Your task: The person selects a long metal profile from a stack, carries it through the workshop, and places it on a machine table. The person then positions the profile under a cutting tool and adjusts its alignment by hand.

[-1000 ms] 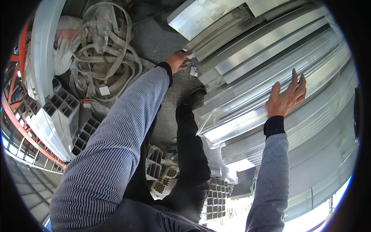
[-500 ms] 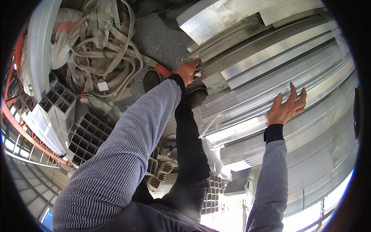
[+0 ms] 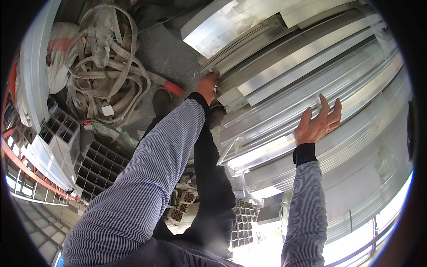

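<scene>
Partly hidden by its own knuckles, the left hand curls at the left ends of the stacked metal profiles, and whether it grips one cannot be told; the right hand is open, fingers spread, over the same stack, any contact unclear. The profiles are long, silvery and glossy, cut off from view at upper right. Pale straps lie looped on the grey floor, with square tubes nearby.
</scene>
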`<state>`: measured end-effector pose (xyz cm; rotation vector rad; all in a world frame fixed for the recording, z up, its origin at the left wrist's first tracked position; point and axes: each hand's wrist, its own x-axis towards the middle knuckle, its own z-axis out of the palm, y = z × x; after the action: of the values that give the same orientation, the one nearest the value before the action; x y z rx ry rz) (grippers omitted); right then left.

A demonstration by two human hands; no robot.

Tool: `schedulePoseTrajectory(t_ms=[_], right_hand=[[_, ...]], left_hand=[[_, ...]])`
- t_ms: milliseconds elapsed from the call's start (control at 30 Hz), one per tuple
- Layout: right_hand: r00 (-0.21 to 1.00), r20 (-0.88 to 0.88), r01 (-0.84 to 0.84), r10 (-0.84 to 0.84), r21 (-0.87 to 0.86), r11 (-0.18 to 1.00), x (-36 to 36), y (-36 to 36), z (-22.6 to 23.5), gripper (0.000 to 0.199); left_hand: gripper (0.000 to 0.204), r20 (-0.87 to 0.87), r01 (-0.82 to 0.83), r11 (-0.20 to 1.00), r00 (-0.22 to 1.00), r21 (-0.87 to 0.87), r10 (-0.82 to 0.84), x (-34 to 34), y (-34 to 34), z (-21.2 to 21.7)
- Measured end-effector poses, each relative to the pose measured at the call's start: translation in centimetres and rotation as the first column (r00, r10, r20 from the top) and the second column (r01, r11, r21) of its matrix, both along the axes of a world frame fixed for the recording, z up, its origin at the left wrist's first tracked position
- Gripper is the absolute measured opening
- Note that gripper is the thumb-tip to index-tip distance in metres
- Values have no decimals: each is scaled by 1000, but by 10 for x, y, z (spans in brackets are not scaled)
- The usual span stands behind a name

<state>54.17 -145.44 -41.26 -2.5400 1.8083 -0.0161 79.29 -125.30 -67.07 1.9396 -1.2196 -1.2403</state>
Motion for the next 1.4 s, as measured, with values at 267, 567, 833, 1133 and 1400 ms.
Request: schedulePoseTrajectory(t_ms=[267,567,833,1133,1400], right_hand=[[1000,15,17,-17,21,1000,-1,1,0,50],[1000,19,0,-1,23,1000,-2,1,0,49],[1000,30,-5,4,23,1000,1,0,2,47],[1000,27,-3,2,27,1000,-1,0,1,48],[1000,31,-4,3,17,1000,-1,0,-1,51]], left_hand=[[21,-448,-449,507,238,736,862,-15,-5,-7],[20,-322,-311,926,873,213,367,-6,-11,3],[28,226,163,986,960,35,-166,4,-20,16],[30,249,169,958,942,234,-227,-2,-30,15],[49,156,243,923,942,299,-298,5,-38,8]])
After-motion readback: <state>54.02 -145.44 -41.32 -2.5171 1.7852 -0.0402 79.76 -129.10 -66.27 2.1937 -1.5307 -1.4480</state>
